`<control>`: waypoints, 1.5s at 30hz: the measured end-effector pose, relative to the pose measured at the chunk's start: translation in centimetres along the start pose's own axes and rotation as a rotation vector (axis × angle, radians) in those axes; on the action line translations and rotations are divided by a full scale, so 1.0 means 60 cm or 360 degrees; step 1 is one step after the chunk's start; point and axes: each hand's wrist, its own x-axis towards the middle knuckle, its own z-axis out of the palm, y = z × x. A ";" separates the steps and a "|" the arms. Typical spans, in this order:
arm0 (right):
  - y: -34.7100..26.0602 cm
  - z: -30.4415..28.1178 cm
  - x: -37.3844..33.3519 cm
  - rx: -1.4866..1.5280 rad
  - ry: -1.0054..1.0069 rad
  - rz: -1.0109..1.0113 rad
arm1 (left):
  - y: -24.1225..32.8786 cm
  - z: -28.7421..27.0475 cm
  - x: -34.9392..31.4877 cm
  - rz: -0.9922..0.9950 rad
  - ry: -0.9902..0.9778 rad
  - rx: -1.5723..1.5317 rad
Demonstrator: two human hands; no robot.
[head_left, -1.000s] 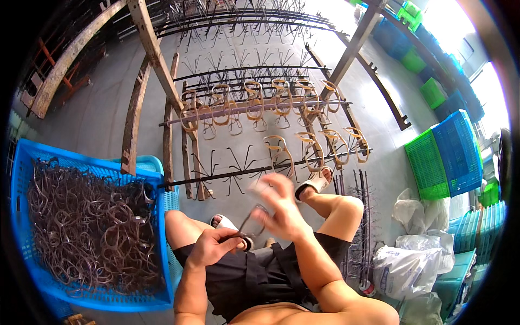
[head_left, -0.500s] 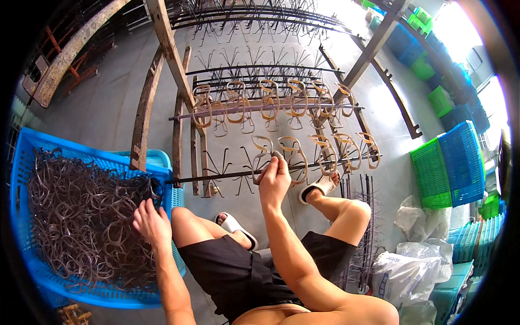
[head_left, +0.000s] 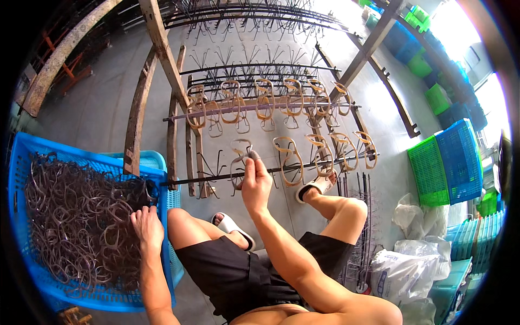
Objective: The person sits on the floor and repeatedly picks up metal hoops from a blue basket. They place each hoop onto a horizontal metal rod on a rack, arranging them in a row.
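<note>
My right hand (head_left: 255, 184) pinches a pale eyeglass frame (head_left: 233, 166) at the hooks of a dark horizontal rod (head_left: 216, 178). A grey cover sits on one fingertip. To the right on this rod hang several tan eyeglass frames (head_left: 291, 157); bare hooks (head_left: 212, 165) stick out to the left. My left hand (head_left: 147, 225) rests at the right edge of a heap of dark eyeglass frames (head_left: 81, 227) in a blue plastic basket (head_left: 97, 304). Its fingers are curled, and what their tips hold is hidden.
A purple-grey rod (head_left: 254, 106) with more tan frames lies beyond, across a notched wooden rack (head_left: 142, 108). Farther back are more hooked rods (head_left: 254, 66). Green and blue baskets (head_left: 460, 162) and white plastic bags (head_left: 406, 276) stand at right. My knees flank the near rod.
My right hand has moved left along the rod with a frame, leaving another frame hanging to its right. The left hand's spread fingers have curled in at the heap's edge.
</note>
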 end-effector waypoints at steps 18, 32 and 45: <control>-0.078 -0.049 -0.047 -0.1324 -0.0052 -0.0929 | -0.068 -0.069 -0.077 -0.0620 0.1452 -0.0902; -0.089 0.061 -0.148 0.0207 -0.1779 0.1364 | 0.041 -0.101 -0.113 -0.0028 0.1280 -0.1646; -0.102 -0.026 -0.061 0.0021 -0.1724 0.0371 | 0.091 -0.140 -0.120 0.0063 -0.0468 -0.2672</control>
